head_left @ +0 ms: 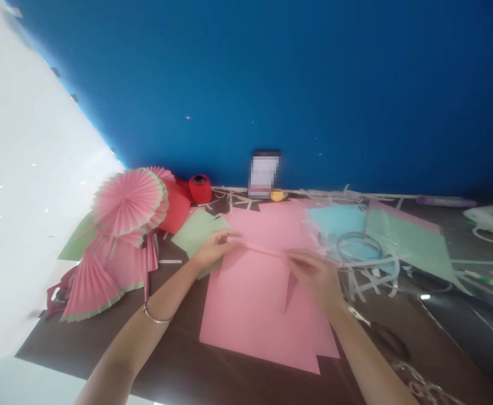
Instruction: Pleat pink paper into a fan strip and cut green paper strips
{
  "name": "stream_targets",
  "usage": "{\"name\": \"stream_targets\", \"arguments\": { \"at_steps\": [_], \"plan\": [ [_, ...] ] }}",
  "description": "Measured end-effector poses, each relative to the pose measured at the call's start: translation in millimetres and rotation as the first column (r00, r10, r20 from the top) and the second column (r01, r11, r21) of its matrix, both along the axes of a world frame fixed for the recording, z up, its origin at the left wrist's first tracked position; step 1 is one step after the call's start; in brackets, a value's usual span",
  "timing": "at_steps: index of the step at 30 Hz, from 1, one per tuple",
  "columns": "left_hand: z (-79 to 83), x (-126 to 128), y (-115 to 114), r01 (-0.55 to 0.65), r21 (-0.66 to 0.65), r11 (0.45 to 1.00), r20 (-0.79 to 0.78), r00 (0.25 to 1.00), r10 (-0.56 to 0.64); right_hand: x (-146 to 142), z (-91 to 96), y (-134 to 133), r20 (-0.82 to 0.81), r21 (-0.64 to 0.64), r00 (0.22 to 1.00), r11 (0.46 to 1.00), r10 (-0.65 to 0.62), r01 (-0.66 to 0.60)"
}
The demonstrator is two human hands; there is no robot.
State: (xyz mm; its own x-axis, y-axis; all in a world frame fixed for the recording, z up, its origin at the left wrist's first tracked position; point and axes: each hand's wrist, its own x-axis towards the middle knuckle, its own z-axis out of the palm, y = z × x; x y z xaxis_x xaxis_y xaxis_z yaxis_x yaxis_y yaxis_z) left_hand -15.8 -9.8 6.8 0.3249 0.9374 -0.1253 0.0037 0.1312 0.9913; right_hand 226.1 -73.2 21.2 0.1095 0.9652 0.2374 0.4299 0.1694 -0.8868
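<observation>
A pink paper sheet (246,304) has a narrow folded band along its far edge, lifted a little off the table. My left hand (217,247) pinches the left end of that band between thumb and fingers. At the band's right end, my right hand (313,274) is closed on it, with the fingertips slightly blurred. More pink sheets (322,337) lie under and behind this one. A green sheet (195,228) rests beside my left hand, and pleated pink paper fans (126,202) with green edges are piled to its left.
A red tape roll (200,189) and a phone (263,173) stand near the blue wall (292,84). Blue sheets (339,218), paper strips (376,281) and a green sheet (415,242) lie at the right. Scissors (383,337) are by my right forearm.
</observation>
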Motion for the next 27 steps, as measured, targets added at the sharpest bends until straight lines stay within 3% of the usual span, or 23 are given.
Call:
{"name": "stream_targets", "arguments": {
  "at_steps": [6,15,21,27],
  "plan": [
    [5.0,4.4,-4.3,0.0,-0.089,0.996,-0.015,1.0,-0.002,-1.9,-1.5,1.8,-0.097,-0.119,0.995,0.993,0.003,-0.015],
    [6.2,2.6,-4.2,-0.028,-0.064,0.998,-0.066,0.998,0.024,-2.1,5.6,3.4,-0.192,-0.342,0.981,0.935,0.028,-0.094],
    [6.5,0.6,-5.5,-0.012,-0.065,0.998,-0.051,0.999,0.009,-0.6,-0.7,5.8,-0.298,-0.364,0.955,0.923,0.016,-0.129],
    [9.1,2.7,-6.8,-0.015,-0.067,0.998,-0.105,0.994,0.008,-5.2,2.8,3.0,-0.272,-0.358,0.962,0.928,0.002,-0.103]
  ]
}}
